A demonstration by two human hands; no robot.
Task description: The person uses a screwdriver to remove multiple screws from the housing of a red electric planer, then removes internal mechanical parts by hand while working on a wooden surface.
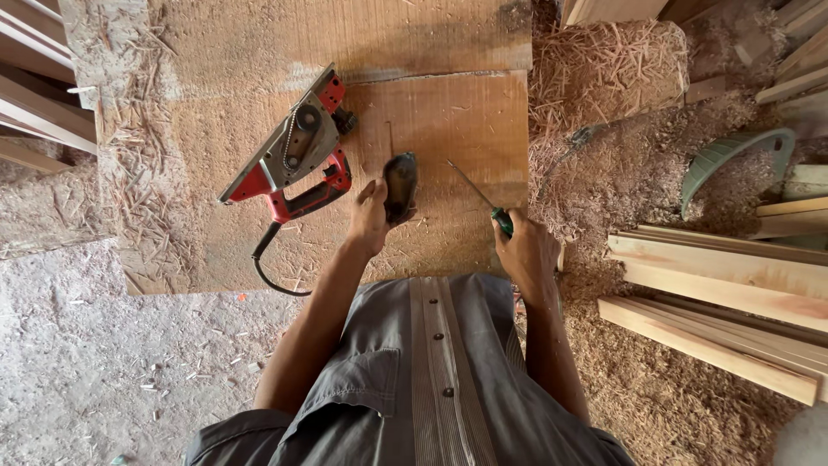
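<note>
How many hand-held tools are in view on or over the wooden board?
2. A red power tool lies on the board, left of the left hand. A green-handled screwdriver is in the right hand. Sawdust may hide others.

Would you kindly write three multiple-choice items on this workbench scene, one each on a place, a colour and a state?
1. Where does the power tool lie?
A. On the wooden board, to the left of the left hand
B. On the sawdust at right
C. On the stacked planks

2. What colour is the screwdriver handle?
A. Yellow
B. Green
C. Red

3. What is the left hand doing?
A. Resting flat and empty
B. Pulling the cord
C. Gripping a dark cover piece

Answers: 1 A, it lies on the wooden board; 2 B, green shows above the right hand; 3 C, its fingers close on the piece.
</note>
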